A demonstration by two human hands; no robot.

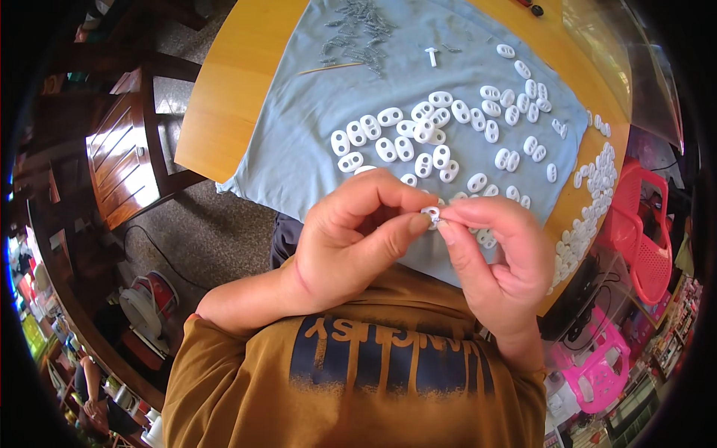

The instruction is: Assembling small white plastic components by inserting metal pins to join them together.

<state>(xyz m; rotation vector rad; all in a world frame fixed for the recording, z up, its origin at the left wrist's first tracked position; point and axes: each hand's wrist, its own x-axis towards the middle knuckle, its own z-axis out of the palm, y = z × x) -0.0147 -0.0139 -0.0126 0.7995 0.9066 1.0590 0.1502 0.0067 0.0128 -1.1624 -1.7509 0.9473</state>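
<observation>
Close in front of my chest, my left hand [358, 231] pinches a small white oval plastic piece [431, 212] between thumb and forefinger. My right hand [502, 257] meets it there, thumb and forefinger pressed together at the piece's right edge. A tiny greyish glint shows between those fingertips, too small to name. Just beyond my hands, many white oval pieces with two holes [385, 149] lie scattered over a light blue cloth [299, 149]. A heap of small grey metal springs [357, 37] lies at the cloth's far side.
A thin wooden stick [331, 68] lies beside the springs, and a white T-shaped piece [432, 57] stands out to their right. More white pieces [590, 194] are piled along the right edge of the yellow wooden table [224, 89]. Red [642, 231] and pink plastic stools [597, 366] stand at the right.
</observation>
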